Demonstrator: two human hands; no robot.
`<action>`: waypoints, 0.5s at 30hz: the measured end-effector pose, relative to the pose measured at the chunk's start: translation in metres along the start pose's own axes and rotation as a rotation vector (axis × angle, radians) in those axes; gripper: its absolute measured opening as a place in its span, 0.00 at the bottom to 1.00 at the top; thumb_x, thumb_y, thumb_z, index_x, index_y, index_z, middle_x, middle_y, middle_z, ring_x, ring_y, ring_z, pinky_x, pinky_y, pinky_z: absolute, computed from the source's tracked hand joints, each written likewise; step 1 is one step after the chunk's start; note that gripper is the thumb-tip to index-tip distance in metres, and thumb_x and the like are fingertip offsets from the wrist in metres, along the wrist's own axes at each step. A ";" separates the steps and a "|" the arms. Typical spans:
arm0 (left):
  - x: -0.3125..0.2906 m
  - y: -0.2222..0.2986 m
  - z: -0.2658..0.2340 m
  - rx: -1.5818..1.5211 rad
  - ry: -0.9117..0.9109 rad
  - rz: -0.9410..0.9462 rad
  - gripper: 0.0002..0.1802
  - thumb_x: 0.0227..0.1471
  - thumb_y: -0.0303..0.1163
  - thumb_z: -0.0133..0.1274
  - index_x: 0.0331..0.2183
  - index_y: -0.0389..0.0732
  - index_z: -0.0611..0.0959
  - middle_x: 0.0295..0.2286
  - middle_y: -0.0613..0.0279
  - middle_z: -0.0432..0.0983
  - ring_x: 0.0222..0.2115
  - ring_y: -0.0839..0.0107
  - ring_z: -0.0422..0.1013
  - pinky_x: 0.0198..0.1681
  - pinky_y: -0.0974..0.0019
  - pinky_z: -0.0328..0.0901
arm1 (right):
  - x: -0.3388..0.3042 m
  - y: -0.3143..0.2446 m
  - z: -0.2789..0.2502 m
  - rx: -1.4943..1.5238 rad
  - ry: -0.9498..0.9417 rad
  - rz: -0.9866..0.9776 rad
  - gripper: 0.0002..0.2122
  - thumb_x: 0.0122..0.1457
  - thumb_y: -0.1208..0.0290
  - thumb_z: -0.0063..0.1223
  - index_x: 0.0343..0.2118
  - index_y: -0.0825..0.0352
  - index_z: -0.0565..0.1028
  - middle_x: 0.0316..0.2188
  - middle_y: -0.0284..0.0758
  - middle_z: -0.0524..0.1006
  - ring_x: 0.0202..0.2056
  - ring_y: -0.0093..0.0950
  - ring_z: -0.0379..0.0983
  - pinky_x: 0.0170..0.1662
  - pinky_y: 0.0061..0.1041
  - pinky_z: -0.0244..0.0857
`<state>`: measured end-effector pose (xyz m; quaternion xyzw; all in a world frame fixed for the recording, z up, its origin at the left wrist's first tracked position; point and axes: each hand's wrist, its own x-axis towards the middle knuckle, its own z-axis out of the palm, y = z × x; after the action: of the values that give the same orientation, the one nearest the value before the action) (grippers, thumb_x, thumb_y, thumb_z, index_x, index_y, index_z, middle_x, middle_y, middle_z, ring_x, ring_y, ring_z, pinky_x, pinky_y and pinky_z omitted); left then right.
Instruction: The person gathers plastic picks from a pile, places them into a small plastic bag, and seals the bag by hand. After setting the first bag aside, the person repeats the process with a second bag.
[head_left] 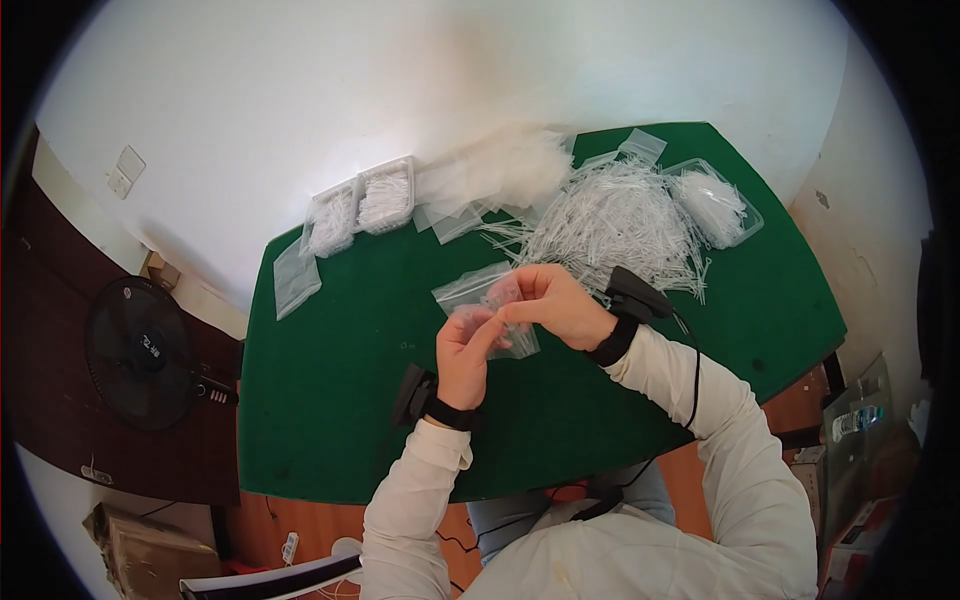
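A small clear zip bag (462, 290) is held up over the middle of the green table. My left hand (463, 362) is closed on its lower left side, with thumb and fingers pinched together. From the right, my right hand (565, 310) pinches the same bag, and the fingertips of both hands meet in front of it. Part of the bag is covered by my fingers, and any contents are too small to make out. Just beyond my right hand spreads a large heap of thin clear plastic sticks (620, 225).
Two clear trays of thin white pieces (386, 197) stand at the back left, beside a flat clear bag (296, 280). A stack of clear bags (505, 170) lies at the back. Another filled clear tray (713, 205) stands right. A black fan (140, 350) is left of the green table (330, 420).
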<state>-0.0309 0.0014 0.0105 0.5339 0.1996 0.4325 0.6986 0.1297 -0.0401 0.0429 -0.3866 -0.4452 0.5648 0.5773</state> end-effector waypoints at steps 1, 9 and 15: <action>0.000 -0.002 -0.002 0.013 -0.023 0.031 0.05 0.52 0.28 0.50 0.33 0.37 0.77 0.27 0.66 0.73 0.27 0.77 0.69 0.30 0.71 0.66 | 0.000 0.001 0.000 0.000 -0.002 0.001 0.07 0.48 0.80 0.56 0.30 0.68 0.73 0.24 0.27 0.74 0.26 0.15 0.68 0.29 0.13 0.62; 0.000 0.000 0.002 -0.037 0.037 -0.004 0.07 0.53 0.27 0.48 0.34 0.37 0.77 0.27 0.65 0.72 0.27 0.77 0.68 0.30 0.72 0.65 | 0.001 0.004 0.000 0.030 -0.010 0.016 0.02 0.47 0.79 0.54 0.25 0.68 0.72 0.22 0.27 0.73 0.23 0.14 0.66 0.25 0.13 0.58; 0.001 0.005 0.003 -0.086 0.073 -0.005 0.08 0.53 0.28 0.49 0.34 0.35 0.78 0.28 0.65 0.73 0.27 0.78 0.69 0.32 0.73 0.66 | 0.002 0.006 -0.001 0.024 0.057 0.004 0.02 0.47 0.79 0.53 0.25 0.68 0.72 0.21 0.27 0.72 0.22 0.15 0.66 0.25 0.14 0.59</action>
<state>-0.0297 0.0008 0.0166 0.4870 0.2075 0.4579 0.7142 0.1289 -0.0380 0.0371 -0.3964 -0.4211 0.5601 0.5932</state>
